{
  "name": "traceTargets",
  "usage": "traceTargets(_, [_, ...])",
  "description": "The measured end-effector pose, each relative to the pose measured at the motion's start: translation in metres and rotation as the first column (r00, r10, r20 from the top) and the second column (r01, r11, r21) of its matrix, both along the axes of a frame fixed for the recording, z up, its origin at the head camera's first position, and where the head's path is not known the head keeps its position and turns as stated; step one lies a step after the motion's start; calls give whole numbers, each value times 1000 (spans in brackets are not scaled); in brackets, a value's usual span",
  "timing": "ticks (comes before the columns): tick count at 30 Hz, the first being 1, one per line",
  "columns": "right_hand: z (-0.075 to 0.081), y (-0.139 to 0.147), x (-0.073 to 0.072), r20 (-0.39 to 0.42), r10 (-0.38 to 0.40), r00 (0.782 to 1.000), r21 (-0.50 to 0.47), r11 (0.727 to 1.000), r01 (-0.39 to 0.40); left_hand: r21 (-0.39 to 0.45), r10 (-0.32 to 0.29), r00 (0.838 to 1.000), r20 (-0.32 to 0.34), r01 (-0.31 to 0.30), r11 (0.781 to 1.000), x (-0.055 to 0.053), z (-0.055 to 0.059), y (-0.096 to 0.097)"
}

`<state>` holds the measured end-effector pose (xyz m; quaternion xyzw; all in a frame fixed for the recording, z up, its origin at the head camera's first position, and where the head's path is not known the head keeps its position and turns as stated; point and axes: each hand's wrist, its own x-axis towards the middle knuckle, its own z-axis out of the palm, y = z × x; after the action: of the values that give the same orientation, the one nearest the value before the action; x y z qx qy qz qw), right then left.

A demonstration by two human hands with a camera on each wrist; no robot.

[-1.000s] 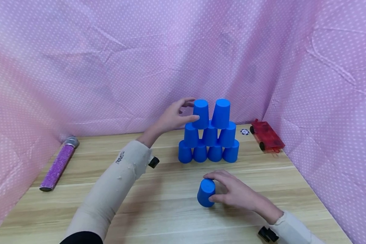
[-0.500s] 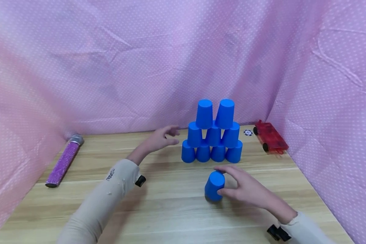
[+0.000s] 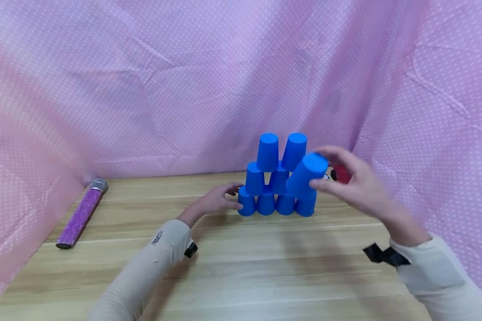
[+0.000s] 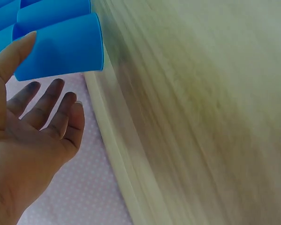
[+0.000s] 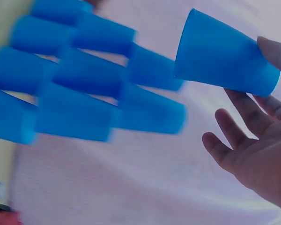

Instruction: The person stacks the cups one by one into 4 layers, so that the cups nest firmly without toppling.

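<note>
Upside-down blue cups stand in a three-tier pyramid, with several in the bottom row and two in the top row [image 3: 268,154]. My right hand [image 3: 357,185] pinches a loose blue cup [image 3: 307,174] between thumb and fingertips near its base. That cup is tilted and raised in front of the pyramid's right side, hiding part of the middle row; the right wrist view shows the held cup [image 5: 225,54] apart from the stack. Beside the bottom row's left end, my left hand [image 3: 217,200] has its fingers loosely bent around the end cup [image 4: 61,49], thumb at its near side.
On the wooden table [image 3: 241,263], a glittery purple microphone [image 3: 82,214] lies at the left. A red toy car [image 3: 341,174] at the back right is mostly hidden behind my right hand, next to a poker chip [image 3: 326,177]. Pink dotted cloth [image 3: 184,89] hangs behind.
My right hand has lifted the loose cup off the table toward the pyramid's upper right. The left hand has left the top-row cup and come down to the bottom-left cup.
</note>
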<state>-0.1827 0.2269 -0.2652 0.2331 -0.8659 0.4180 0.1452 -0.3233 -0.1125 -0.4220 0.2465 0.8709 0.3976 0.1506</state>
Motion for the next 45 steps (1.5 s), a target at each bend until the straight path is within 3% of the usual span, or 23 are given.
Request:
traceTargets(4, [36,-1,-24,1,-60,998,-39,997,60,20,1,1000,8,-1,1000,1,-4,6])
traceTargets(7, [54,-6,-46,29,-85,996,-41,995,86,36,6,1000,9,-7,999,2,-5,10])
traceTargets(13, [67,-20,-85,87,-67,994,-4,998,67,42,33,999,39,-34,999,3,-8,12])
traceTargets(18, [70,-29,-101,92,-66,994,27,998,64,49,34,999,41,-36,998,3,-8,12])
traceTargets(31, [66,-28,-114,138,-49,989,21,999,46,31,46,998,31,-47,998,2,-9,14])
traceTargets(41, [67,-26,-112,160,-54,986,15,998,53,23,50,998,25,-51,998,5,-3,14])
traceTargets(45, [70,-18,-103,123,-88,989,19,996,86,-15,53,998,-39,-53,998,8,4,4])
